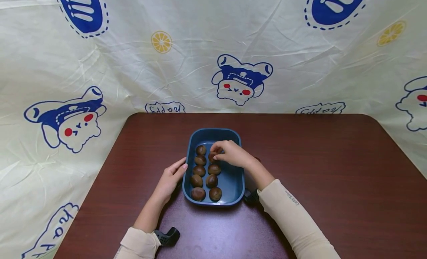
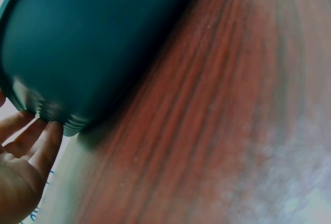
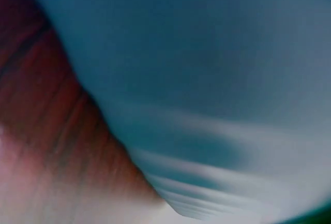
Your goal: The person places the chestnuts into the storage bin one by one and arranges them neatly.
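Note:
A blue rectangular tray (image 1: 235, 181) sits on the table with brown chestnuts in two columns inside. The left column, with a chestnut (image 1: 198, 194) at its near end, runs along the left wall. Beside it the second column includes another chestnut (image 1: 215, 194). My right hand (image 1: 233, 154) reaches over the right rim and pinches a chestnut (image 1: 212, 157) at the far end of this second column. On the left, my left hand (image 1: 170, 180) rests its fingertips against the tray's outer wall, also visible in the left wrist view. The tray's side fills most of the right wrist view, hiding the right fingers.
The dark brown wooden table (image 1: 317, 170) extends to both sides of the tray. A pale cloth (image 1: 186, 77) printed with cartoon figures hangs behind it. Each wrist wears a black strap mount (image 1: 168, 236). Something small and dark shows just behind the right wrist.

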Demonstrator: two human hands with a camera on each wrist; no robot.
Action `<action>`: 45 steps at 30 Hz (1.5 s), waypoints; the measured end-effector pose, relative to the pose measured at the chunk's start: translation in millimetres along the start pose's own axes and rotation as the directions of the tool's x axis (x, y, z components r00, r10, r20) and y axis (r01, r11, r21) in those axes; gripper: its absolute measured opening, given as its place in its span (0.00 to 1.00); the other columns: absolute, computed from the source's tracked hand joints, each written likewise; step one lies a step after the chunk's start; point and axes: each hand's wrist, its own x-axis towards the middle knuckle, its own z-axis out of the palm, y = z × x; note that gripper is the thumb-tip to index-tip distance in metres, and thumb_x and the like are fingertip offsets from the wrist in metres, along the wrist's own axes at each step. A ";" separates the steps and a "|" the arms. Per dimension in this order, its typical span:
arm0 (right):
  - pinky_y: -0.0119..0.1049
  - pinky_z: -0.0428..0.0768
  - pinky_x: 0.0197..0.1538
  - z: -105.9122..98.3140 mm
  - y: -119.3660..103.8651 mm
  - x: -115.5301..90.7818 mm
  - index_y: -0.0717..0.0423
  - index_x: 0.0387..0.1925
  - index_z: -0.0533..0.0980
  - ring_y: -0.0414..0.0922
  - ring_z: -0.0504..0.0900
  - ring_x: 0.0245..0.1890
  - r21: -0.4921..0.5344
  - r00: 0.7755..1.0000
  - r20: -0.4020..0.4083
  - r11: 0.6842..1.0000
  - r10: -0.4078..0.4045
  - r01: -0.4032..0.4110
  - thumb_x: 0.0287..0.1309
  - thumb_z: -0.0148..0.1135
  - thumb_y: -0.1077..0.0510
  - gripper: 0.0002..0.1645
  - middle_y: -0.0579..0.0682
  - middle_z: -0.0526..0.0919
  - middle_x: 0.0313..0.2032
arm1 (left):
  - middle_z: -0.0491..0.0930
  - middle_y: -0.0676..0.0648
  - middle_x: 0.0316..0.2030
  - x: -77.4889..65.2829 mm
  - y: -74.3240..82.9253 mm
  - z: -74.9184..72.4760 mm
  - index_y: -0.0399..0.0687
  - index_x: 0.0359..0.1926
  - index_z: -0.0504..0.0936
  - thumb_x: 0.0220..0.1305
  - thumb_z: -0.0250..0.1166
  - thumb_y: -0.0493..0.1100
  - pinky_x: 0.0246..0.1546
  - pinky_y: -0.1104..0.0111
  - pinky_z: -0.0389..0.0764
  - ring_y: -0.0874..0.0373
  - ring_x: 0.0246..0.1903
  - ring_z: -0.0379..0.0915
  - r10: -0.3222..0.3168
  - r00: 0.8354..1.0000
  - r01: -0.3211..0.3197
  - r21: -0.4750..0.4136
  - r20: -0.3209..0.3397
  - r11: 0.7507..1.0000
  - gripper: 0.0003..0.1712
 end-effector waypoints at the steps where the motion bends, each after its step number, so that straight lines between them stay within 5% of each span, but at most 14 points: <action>1: 0.34 0.75 0.42 0.3 0.2 0.5 0.58 0.41 0.76 0.42 0.76 0.38 -0.011 1.000 0.005 1.000 0.004 -0.004 0.55 0.60 0.62 0.10 0.47 0.79 0.36 | 0.70 0.41 0.55 -0.1 0.2 0.1 0.39 0.60 0.67 0.64 0.55 0.47 0.51 0.64 0.68 0.51 0.53 0.67 0.000 1.000 0.000 0.002 0.000 1.000 0.27; 19: 0.35 0.76 0.40 6.4 -2.1 1.9 0.62 0.42 0.76 0.44 0.77 0.38 -0.117 0.998 0.044 0.992 0.043 -0.038 0.56 0.58 0.65 0.11 0.51 0.80 0.37 | 0.70 0.41 0.55 0.2 0.4 -0.9 0.40 0.60 0.68 0.64 0.55 0.46 0.51 0.64 0.68 0.51 0.53 0.67 -0.008 1.000 0.008 -0.005 0.002 1.000 0.25; 30: 0.37 0.76 0.44 4.8 -3.5 0.2 0.64 0.46 0.74 0.47 0.77 0.42 -0.064 0.998 0.013 0.996 0.057 -0.056 0.56 0.57 0.66 0.14 0.53 0.79 0.41 | 0.66 0.36 0.57 -9.8 24.7 4.0 0.33 0.61 0.63 0.67 0.51 0.40 0.55 0.60 0.64 0.46 0.57 0.61 -0.024 0.999 0.023 0.030 0.030 0.999 0.25; 45: 0.41 0.73 0.49 0.5 -1.1 -6.9 0.64 0.50 0.72 0.50 0.75 0.48 0.078 1.000 -0.019 0.997 -0.021 0.022 0.59 0.56 0.63 0.18 0.58 0.76 0.48 | 0.70 0.41 0.55 0.6 -0.9 -1.2 0.40 0.60 0.68 0.64 0.55 0.47 0.52 0.63 0.67 0.51 0.53 0.66 -0.005 1.000 0.005 0.007 0.000 1.000 0.26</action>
